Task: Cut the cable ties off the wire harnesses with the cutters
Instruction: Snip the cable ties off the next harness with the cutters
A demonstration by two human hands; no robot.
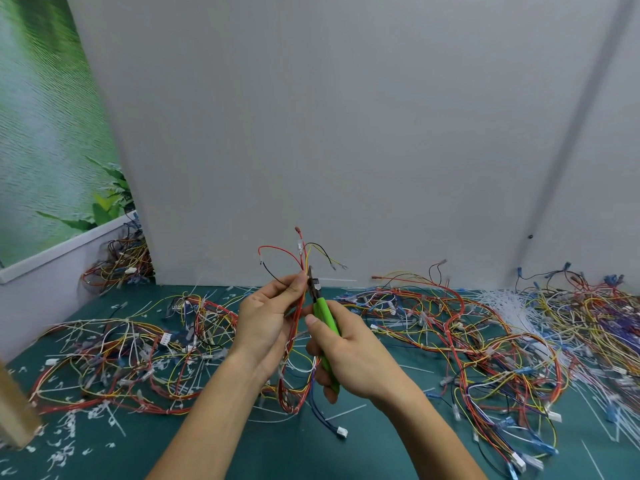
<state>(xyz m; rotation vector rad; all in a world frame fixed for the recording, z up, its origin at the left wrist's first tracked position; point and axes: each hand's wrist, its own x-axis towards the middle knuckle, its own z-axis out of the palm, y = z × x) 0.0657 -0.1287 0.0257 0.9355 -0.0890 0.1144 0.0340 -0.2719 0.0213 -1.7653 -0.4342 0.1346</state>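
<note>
The left hand (pixel 268 320) is pinching a lifted harness (pixel 300 306) while the right hand (pixel 349 355) is gripping green cutters (pixel 323 315), tips at its wires. Cut ties (pixel 65 441) are littering the table (pixel 311 452), yet tied harnesses (pixel 485 344) are piling around, so much seems left.

The person's left hand (pixel 268 318) pinches a raised bundle of red, yellow and black harness wires (pixel 300 296) above a dark green table mat (pixel 311 452). The right hand (pixel 346 355) grips green-handled metal cutters (pixel 322 306), whose tip touches the bundle beside the left fingertips. Tangled multicoloured wire harnesses (pixel 467 341) and cut white plastic cable ties (pixel 65 427) lie across the mat before a plain grey wall (pixel 346 116).
</note>
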